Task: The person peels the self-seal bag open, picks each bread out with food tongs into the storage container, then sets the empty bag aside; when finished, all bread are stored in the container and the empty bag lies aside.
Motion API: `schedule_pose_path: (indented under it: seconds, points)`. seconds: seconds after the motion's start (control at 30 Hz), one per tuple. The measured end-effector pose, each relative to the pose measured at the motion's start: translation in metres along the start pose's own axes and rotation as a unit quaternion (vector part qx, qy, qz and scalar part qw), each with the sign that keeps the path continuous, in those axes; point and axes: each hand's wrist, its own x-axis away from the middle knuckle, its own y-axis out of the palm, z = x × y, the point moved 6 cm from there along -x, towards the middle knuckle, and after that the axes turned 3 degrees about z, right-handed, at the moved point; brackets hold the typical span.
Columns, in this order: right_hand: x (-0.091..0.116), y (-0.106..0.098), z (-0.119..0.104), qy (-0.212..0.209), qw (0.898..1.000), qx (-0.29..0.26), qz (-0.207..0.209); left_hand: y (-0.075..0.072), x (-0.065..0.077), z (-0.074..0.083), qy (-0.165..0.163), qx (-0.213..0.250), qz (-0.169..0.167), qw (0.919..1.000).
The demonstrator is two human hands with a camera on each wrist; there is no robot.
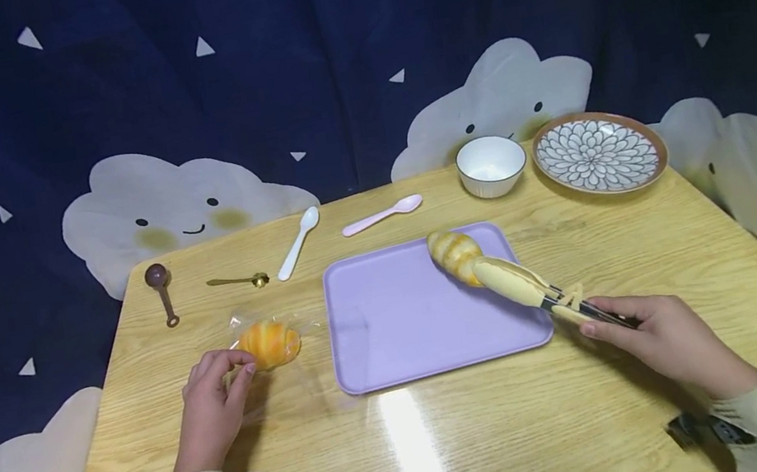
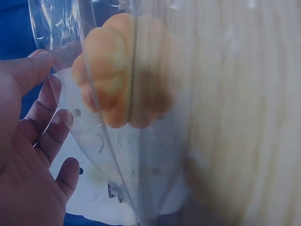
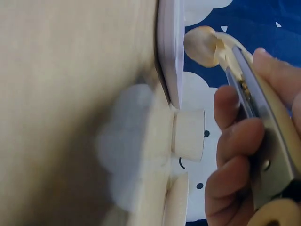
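Observation:
At the left, my left hand (image 1: pixel 214 401) pinches the edge of a clear plastic bag (image 2: pixel 103 155) between thumb and forefinger. Inside the bag is an orange, ridged bread roll (image 1: pixel 270 343), standing out plainly in the left wrist view (image 2: pixel 110 70). My right hand (image 1: pixel 669 333) grips metal tongs (image 1: pixel 514 282) with cream-coloured tips. A pale brown striped bread roll (image 1: pixel 454 253) sits at the tips of the tongs, over the upper right part of a purple tray (image 1: pixel 392 317). The right wrist view shows the roll (image 3: pixel 201 46) at the tips, above the tray's level.
Behind the tray lie a pink spoon (image 1: pixel 383 215) and a white spoon (image 1: pixel 299 242). A small gold spoon (image 1: pixel 236 281) and a brown measuring spoon (image 1: pixel 163 293) are at the left. A white bowl (image 1: pixel 491 167) and a flower-patterned plate (image 1: pixel 598 153) stand back right.

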Motion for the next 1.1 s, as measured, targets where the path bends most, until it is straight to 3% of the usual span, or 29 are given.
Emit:
schedule_pose_path:
  seconds: [0.2,0.47,0.7,1.1]
  points:
    - [0.014,0.004,-0.001,0.028,1.0,0.011,0.004,-0.001,0.0,0.001,0.0,-0.002,0.0,1.0]
    - [0.024,0.015,-0.003,0.067,0.997,0.01,-0.028,0.0,-0.001,0.002,0.001,0.0,0.0,1.0]
    - [0.028,0.021,-0.006,0.074,0.996,0.004,-0.047,0.001,0.0,0.002,0.0,-0.002,0.0,1.0]
    - [0.031,0.016,-0.006,0.037,0.999,0.024,0.021,0.0,0.0,0.002,-0.006,-0.001,-0.007,1.0]
